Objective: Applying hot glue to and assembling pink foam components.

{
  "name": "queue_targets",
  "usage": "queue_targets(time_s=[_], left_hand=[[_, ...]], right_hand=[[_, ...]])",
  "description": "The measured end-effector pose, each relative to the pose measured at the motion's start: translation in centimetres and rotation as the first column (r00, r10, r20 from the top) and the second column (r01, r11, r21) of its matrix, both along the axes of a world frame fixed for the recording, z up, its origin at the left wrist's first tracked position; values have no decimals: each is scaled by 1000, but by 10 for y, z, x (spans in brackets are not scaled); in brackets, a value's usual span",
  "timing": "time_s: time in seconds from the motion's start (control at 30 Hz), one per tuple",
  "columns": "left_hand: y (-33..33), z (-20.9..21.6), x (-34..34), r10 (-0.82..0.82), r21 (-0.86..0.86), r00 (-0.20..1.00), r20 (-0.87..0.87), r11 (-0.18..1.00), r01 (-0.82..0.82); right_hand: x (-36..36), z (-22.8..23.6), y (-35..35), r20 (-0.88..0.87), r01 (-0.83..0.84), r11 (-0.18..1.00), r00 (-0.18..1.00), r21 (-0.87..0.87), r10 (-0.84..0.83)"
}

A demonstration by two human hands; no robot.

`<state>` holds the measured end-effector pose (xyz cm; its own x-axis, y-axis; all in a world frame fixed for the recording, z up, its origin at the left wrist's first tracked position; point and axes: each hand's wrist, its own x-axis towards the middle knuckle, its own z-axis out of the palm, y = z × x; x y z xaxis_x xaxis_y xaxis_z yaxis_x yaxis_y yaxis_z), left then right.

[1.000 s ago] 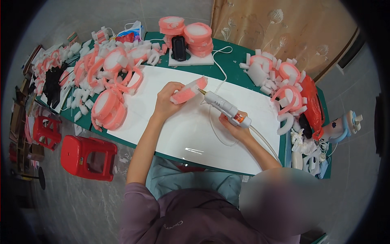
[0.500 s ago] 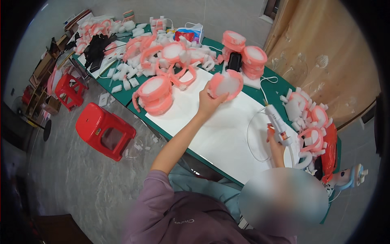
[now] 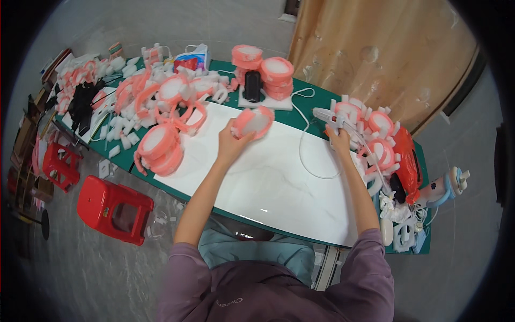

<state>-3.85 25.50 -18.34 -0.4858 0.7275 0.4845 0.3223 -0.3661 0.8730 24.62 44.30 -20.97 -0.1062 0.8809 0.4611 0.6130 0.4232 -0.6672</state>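
Observation:
My left hand [image 3: 230, 144] is closed on the edge of a round foam piece [image 3: 258, 123], pink around the rim with a white middle. The piece is held tilted above the white board [image 3: 268, 177]. At the far right of the board, my right hand [image 3: 339, 141] is wrapped around the handle of a white glue gun [image 3: 333, 118], whose nozzle points left. A white cord trails from the gun. Close by the gun sit pink foam rings [image 3: 348, 111] with white foam blocks on them.
Stacked pink-and-white foam rounds [image 3: 277, 80] stand behind a black box-shaped object [image 3: 252, 86]. Another foam stack [image 3: 159, 149] is at the board's left. Loose white foam bits cover the green table's far left. A red stool [image 3: 115, 209] stands on the floor.
The view has turned to the right. My right hand has carried the glue gun away from me, toward the foam rings, and tipped it over further. The foam round in my left hand is more tilted.

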Motion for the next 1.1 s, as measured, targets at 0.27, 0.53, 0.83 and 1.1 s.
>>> queue_targets(time_s=[0.27,0.53,0.83,1.1], left_hand=[[-3,2,0,-51,-198,998,-49,979,40],[-1,-22,-7,-180,-50,964,195,980,193],[-90,34,51,-482,-150,810,334,821,551],[-153,59,-187,680,135,717,-154,734,-666]], right_hand=[[3,13,-24,87,-19,1000,996,-3,19],[3,18,-107,316,-131,984,945,120,88],[-45,43,-194,-708,-803,447,576,-395,409],[-61,9,-180,-798,-839,432,494,-332,346]])
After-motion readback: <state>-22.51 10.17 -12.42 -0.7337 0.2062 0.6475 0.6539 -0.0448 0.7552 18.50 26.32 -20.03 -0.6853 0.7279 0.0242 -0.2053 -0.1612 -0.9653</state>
